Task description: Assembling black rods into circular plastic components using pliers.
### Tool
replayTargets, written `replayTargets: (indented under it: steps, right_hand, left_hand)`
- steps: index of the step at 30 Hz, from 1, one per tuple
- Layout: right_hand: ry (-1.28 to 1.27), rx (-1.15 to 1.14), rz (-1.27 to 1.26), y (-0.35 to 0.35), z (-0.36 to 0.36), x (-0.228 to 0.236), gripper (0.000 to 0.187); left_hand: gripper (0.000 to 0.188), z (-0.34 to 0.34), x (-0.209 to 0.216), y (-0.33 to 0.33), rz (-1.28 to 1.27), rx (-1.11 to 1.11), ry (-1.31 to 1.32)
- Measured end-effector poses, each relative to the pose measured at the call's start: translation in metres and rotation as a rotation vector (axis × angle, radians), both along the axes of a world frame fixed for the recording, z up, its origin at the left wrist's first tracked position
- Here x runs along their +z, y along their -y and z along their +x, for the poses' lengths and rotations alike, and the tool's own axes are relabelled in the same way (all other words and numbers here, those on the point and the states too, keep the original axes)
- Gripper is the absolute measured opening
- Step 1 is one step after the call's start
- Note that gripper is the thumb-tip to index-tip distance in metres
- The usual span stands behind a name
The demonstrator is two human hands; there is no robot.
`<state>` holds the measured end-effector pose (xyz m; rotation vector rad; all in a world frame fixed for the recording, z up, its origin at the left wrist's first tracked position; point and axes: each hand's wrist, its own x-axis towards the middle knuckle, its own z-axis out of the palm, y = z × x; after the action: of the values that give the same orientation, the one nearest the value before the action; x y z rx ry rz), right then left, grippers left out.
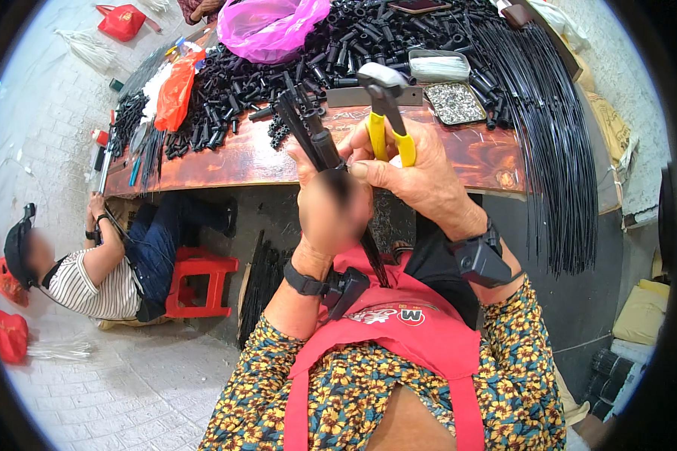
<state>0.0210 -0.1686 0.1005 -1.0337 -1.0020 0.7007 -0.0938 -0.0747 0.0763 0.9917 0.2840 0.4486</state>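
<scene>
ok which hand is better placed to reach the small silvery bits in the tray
Probably the right hand: it is nearer the small silvery bits. But it holds the pliers, and the left hand grips black parts, so neither is free.

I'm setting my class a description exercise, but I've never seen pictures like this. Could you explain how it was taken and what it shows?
These are a person's bare hands. The picture comes from a wide fisheye camera worn on the head, looking down, so straight edges bend. The left hand, partly blurred, grips some long black parts; the right hand holds yellow-handled pliers, its fingertips close to those parts. On the reddish-brown table are heaped black tubes, thin black rods hanging over the edge, a pink-purple bag and a tray of small silvery pieces.
</scene>
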Motion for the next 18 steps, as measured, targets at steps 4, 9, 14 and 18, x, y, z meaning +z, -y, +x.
replayTargets:
  steps: [4,9,14,18]
  right_hand:
    - [0.348,-0.162,-0.165,0.008,0.005,0.014,0.017]
    - [0.757,-0.287,-0.401,0.045,0.011,-0.006,0.016]
    - [1.100,-0.334,-0.601,0.037,0.004,-0.007,0.017]
    - [1.188,-0.364,-0.586,0.028,0.000,-0.006,0.024]
  left_hand:
    - [0.101,-0.007,0.001,-0.010,-0.009,0.005,-0.012]
    - [0.100,-0.013,-0.008,-0.027,-0.021,-0.028,0.042]
    - [0.103,-0.010,-0.008,-0.023,-0.011,-0.046,-0.016]
    - [0.104,-0.009,-0.008,-0.029,-0.025,-0.010,-0.049]
